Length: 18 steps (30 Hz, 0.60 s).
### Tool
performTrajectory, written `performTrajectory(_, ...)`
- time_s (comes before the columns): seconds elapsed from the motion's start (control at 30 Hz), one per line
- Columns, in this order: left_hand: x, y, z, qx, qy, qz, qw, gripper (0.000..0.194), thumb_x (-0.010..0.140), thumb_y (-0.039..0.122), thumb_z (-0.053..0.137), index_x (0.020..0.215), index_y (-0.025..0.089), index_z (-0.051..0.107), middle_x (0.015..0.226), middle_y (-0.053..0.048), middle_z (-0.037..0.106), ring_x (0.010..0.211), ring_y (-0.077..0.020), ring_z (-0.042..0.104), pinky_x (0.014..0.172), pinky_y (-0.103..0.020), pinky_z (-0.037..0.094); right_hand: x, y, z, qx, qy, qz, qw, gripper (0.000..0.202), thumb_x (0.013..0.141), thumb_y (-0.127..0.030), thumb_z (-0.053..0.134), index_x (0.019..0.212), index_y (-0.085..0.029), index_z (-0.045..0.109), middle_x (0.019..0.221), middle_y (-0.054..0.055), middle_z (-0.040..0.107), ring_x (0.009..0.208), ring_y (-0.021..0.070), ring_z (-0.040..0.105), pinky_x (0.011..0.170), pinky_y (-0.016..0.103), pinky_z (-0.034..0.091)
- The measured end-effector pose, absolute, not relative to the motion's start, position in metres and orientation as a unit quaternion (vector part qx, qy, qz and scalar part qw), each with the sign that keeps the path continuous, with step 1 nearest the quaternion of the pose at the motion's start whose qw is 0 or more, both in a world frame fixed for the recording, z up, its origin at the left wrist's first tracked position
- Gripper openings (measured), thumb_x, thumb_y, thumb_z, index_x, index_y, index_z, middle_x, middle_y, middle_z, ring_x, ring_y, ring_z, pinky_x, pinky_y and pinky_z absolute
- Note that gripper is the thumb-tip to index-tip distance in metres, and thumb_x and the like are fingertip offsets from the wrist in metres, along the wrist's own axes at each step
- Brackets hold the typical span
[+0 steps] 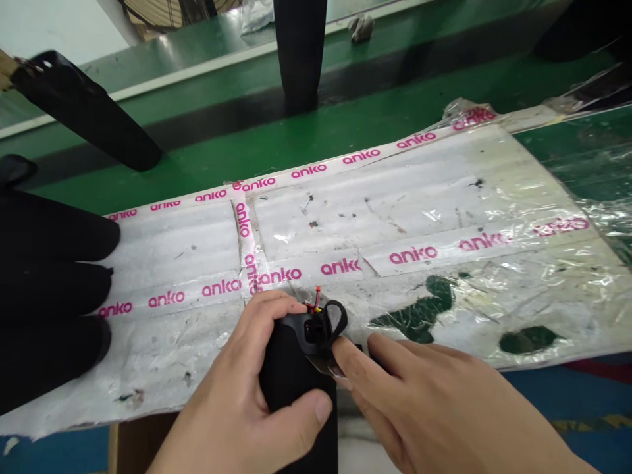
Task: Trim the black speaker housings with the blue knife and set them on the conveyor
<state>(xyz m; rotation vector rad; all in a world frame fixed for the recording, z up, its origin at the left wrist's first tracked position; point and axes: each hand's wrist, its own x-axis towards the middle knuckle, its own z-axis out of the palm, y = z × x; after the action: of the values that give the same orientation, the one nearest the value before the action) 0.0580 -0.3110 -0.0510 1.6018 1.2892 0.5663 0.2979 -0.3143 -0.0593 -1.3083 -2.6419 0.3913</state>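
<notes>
- Here, your left hand (247, 388) is wrapped around a black handle-shaped part (296, 382), thumb across its front and fingers curled over its top edge, so this hand is closed and gripping it.
- The black part stands low in the middle of the view, right at the near edge of the counter (345, 125), its long axis running away from you, with the top end farther off.
- At that top end sits a small black socket with a loop (332, 319), and short red and yellow wires (315, 301) stick up just behind it.
- Your right hand (434, 401) lies just to the right of the part, its fingers loosely extended and holding nothing; the fingertip (343, 355) touches a thin metal tab (323, 365) beside the socket.
- Both hands meet at the part; the left carries it, the right only touches its top.
- Beyond it lies a worn white sheet (395, 204) taped with pink "anko" tape (340, 266) under crinkled clear film.
- Stacked black pieces (49, 283) sit at far left, well apart.
- No container appears in view.
</notes>
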Motion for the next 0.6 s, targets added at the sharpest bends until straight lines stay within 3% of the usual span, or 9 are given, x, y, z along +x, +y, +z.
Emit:
performTrajectory(0.13,0.066,-0.308,-0.047,0.648,0.546,0.231,0.478,0.067,0.083,0.021,0.081,0.134,0.046,0.047,0.139,0.0,0.058,0.126,-0.0298,0.066,0.103,-0.044,0.058,0.298,-0.311,-0.053,-0.446,-0.883,0.1,0.103,0.055,0.061,-0.01,0.06,0.113,-0.03,0.053,0.069,-0.007,0.058,0.045,0.0175,0.055,0.044,0.036,0.027)
performTrajectory(0.27,0.068,-0.309,-0.05,0.64,0.547,0.237,0.485,0.066,0.083,0.018,0.079,0.134,0.046,0.047,0.137,0.0,0.057,0.126,-0.028,0.064,0.099,-0.04,0.06,0.298,-0.31,-0.052,-0.447,-0.886,0.084,0.094,0.056,0.052,-0.008,0.062,0.104,-0.029,0.053,0.062,-0.007,0.055,0.038,0.0192,0.051,0.045,0.035,0.021)
performTrajectory(0.47,0.068,-0.312,-0.055,0.618,0.549,0.258,0.501,0.064,0.081,0.018,0.079,0.132,0.045,0.05,0.133,0.002,0.058,0.123,-0.0268,0.064,0.094,-0.036,0.06,0.301,-0.308,-0.07,-0.442,-0.882,0.141,0.083,0.05,0.055,-0.005,0.07,0.096,-0.027,0.052,0.064,-0.005,0.059,0.041,0.0231,0.059,0.048,0.032,0.015)
performTrajectory(0.6,0.067,-0.312,-0.056,0.618,0.545,0.263,0.502,0.066,0.082,0.016,0.078,0.133,0.045,0.05,0.137,0.0,0.057,0.129,-0.028,0.062,0.098,-0.037,0.059,0.307,-0.304,-0.068,-0.414,-0.893,0.162,0.069,0.05,0.06,-0.004,0.066,0.104,-0.027,0.056,0.071,-0.005,0.063,0.047,0.0217,0.062,0.046,0.034,0.023)
